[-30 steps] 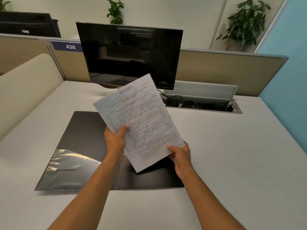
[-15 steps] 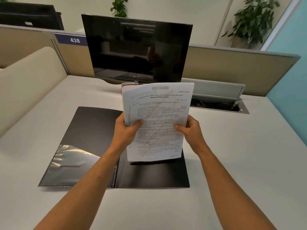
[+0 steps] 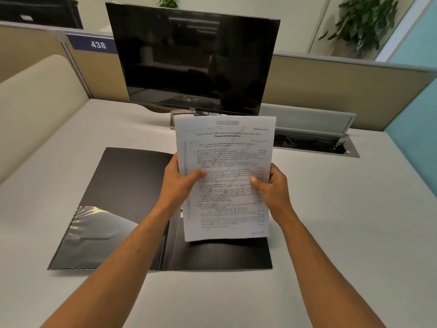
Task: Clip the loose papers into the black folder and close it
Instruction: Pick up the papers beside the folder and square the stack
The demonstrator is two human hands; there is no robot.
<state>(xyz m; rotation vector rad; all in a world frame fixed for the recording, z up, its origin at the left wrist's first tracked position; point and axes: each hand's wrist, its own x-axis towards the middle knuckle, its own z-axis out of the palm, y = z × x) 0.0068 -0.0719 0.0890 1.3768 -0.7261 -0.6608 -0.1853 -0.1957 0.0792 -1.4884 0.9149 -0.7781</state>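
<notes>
The papers (image 3: 227, 176) read "Financial Derivatives"; monitor (image 3: 192, 60) at twelve o'clock: "DELL"; partition label (image 3: 93, 44) at ten o'clock: "438".

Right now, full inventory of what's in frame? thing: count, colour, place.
papers: one stack, white with black print, held upright above the folder's right half
black folder: 1, black, lying open flat on the desk, clear pocket on its left flap
monitor: 1, black, screen off, at the back of the desk
desk: 1, pale grey, under everything
cable tray: 1, grey, lid up, set in the desk to the right of the monitor
partition sign 438: 1, blue with white digits, back left
plants: 2, green, behind the partitions
left hand: 1, gripping the stack's left edge
right hand: 1, gripping the stack's right edge
</notes>
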